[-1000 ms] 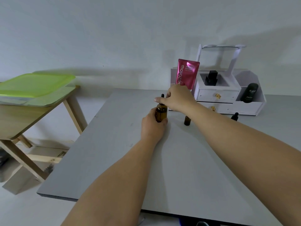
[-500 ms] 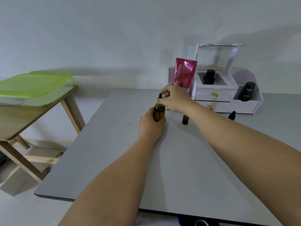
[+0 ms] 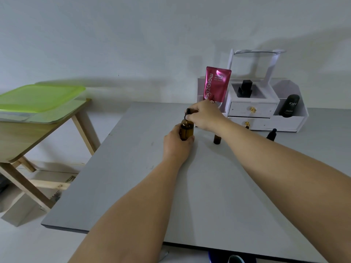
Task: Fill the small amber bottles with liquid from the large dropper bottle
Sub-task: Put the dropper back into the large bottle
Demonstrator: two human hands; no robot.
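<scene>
Large dropper bottle (image 3: pixel 186 130): amber glass, round, upright on grey table (image 3: pixel 133 186), mid-far. Left hand (image 3: pixel 177 147) clenched round body; right hand (image 3: pixel 204 115) pinching black rubber-bulb cap (image 3: pixel 188 114), w/ fingers shifted vs. 1 s ago, prob. unscrewing. Small amber bottle (image 3: pixel 217 138) just right, open, unfilled.

pale wall (image 3: pixel 133 35) | grey table (image 3: pixel 209 196) | wooden side table (image 3: pixel 28 135) — left

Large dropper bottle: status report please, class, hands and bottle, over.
Left hand grips large dropper bottle upright on table. Right hand pinches its dropper cap. Small amber bottle stands open, unobstructed.
</scene>
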